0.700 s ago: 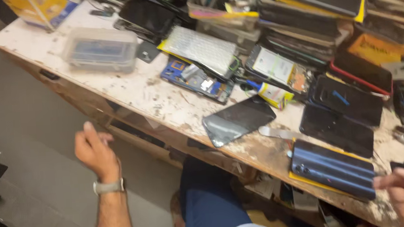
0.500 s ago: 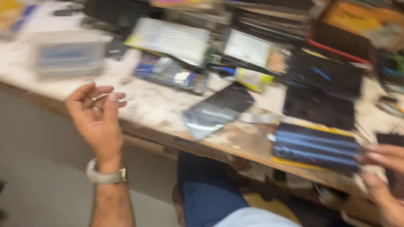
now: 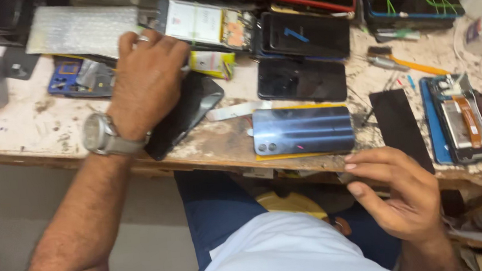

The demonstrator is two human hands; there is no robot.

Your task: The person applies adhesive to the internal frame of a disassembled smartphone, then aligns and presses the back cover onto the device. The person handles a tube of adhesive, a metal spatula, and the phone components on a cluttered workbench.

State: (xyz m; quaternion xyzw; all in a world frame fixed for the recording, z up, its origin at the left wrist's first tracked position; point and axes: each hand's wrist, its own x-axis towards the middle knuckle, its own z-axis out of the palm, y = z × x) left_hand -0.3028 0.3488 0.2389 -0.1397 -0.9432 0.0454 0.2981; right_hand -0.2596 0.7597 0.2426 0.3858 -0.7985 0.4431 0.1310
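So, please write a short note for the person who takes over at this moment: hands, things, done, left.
Left hand: palm down on the dark panel at the bench middle, fingers reaching toward the yellow box; whether its grip is closed cannot be told.
Right hand: open, fingertips at the bench edge, just below the blue phone.
Blue phone lies back up on a yellow sheet, closed.
Opened phone lies far right, black strip beside it.
Done: nothing visibly finished. Left: blue phone not yet opened.

A worn, stained table (image 3: 37, 133) carries a blue phone (image 3: 303, 130) near its front edge, with dark phones (image 3: 301, 79) behind.
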